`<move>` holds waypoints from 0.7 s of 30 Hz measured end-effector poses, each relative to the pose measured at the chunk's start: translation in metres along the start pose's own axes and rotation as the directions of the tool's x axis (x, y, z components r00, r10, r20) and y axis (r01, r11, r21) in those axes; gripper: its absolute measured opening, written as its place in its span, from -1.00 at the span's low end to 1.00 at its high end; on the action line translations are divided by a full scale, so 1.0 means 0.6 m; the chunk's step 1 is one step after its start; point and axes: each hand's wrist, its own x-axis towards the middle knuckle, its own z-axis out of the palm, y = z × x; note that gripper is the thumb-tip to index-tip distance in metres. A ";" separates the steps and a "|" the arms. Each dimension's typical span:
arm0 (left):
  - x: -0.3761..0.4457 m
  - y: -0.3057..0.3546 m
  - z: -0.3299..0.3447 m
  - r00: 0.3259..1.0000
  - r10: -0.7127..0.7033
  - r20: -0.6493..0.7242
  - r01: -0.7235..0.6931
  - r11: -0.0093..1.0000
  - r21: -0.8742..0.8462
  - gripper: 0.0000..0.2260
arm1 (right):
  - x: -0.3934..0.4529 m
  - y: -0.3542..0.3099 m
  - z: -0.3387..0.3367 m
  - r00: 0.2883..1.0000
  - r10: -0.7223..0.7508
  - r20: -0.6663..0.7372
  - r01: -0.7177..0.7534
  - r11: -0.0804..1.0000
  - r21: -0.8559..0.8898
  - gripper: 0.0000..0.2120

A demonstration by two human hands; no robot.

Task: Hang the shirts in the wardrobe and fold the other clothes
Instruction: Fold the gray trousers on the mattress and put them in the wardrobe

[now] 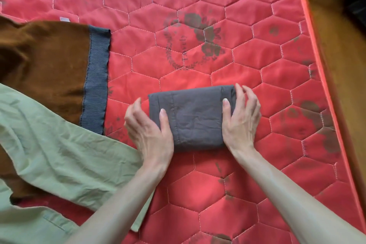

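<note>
- my left hand (147, 125) and right hand (240, 117) are cupped on either end of the folded grey garment (193, 119), thumbs on top, fingers curved round the edges. So a loose two-sided grip, not clenched
- the bundle is sitting flat on the red quilted mattress (198, 35), roughly mid-bed
- risk as I see it: lift with this light a squeeze and the layers will probably sag open in the middle, undoing the fold
- just left of my wrist is the green shirt (59, 154), lying over the brown sweater (49, 61). Dragging the bundle that way could snag and rumple both
</note>
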 end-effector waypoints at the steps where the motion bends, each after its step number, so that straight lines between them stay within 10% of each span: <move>1: 0.002 0.002 0.000 0.991 0.132 0.005 -0.132 0.991 0.036 -0.50 | -0.004 -0.005 -0.005 0.992 -0.125 0.002 0.125 0.992 -0.034 -0.49; 4: 0.003 0.001 0.011 0.907 0.391 0.153 -0.404 0.913 0.063 -0.50 | -0.021 -0.012 -0.004 0.920 -0.365 0.144 0.375 0.926 -0.047 -0.48; 12: 0.012 -0.032 0.036 0.838 0.390 0.381 -0.498 0.832 0.243 -0.33 | -0.027 -0.015 0.015 0.920 -0.246 0.305 0.280 0.957 -0.073 -0.39; 17: -0.001 0.001 0.011 0.976 0.035 0.214 -0.072 0.984 0.165 -0.16 | -0.033 -0.012 -0.007 0.974 -0.035 0.226 -0.022 0.969 0.245 -0.38; 21: 0.011 -0.004 -0.001 0.922 -0.276 0.270 0.318 0.940 -0.124 -0.28 | -0.035 -0.009 -0.039 0.937 0.248 0.245 -0.332 0.850 0.410 -0.39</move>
